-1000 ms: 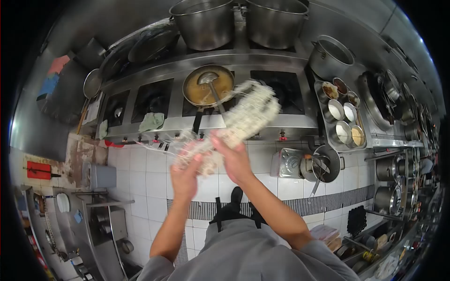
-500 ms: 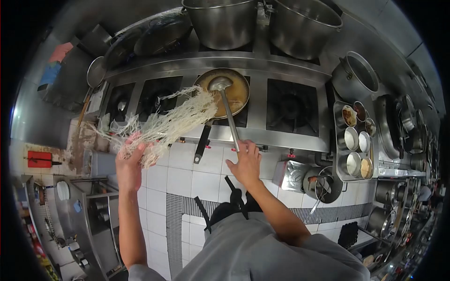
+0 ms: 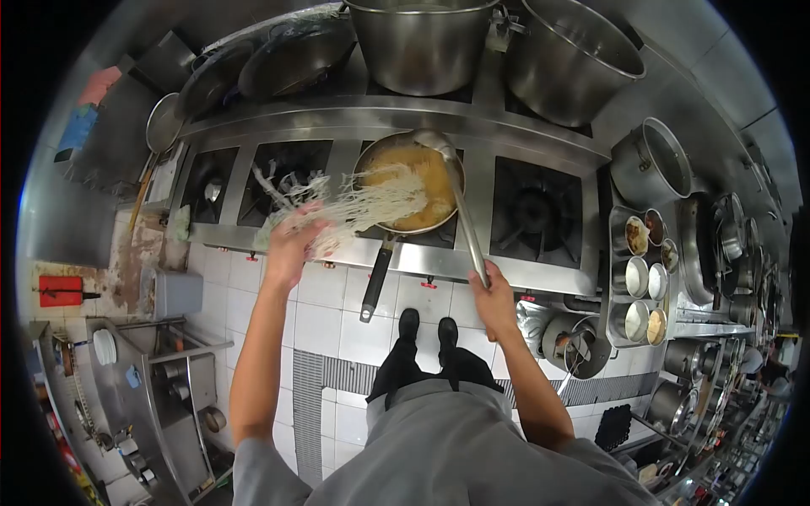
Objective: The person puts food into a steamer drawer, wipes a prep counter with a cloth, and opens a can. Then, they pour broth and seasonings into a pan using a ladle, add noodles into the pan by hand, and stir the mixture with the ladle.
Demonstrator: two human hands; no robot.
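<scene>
My left hand (image 3: 295, 240) is closed around a bundle of pale, thin noodles (image 3: 363, 209), in front of the stove. The far ends of the strands reach into a frying pan (image 3: 365, 158) that holds yellowish-brown liquid (image 3: 390, 160). Loose strands also hang over the burner to the left. My right hand (image 3: 495, 297) grips the handle of a long steel ladle (image 3: 469, 228). Its bowl rests at the pan's far right rim. The pan's black handle (image 3: 376, 282) points toward me, with neither hand on it.
Two large stockpots (image 3: 422, 51) and dark woks (image 3: 295, 59) stand along the back ledge. A bare burner (image 3: 537, 211) lies right of the pan. Farther right are a tray (image 3: 620, 278) of seasoning bowls and a lidless pot (image 3: 650, 160). A grey bin (image 3: 175, 293) is at left.
My left hand has moved right with the noodles, bringing more of them over the pan. The ladle's bowl has shifted from the liquid's middle to the far right rim.
</scene>
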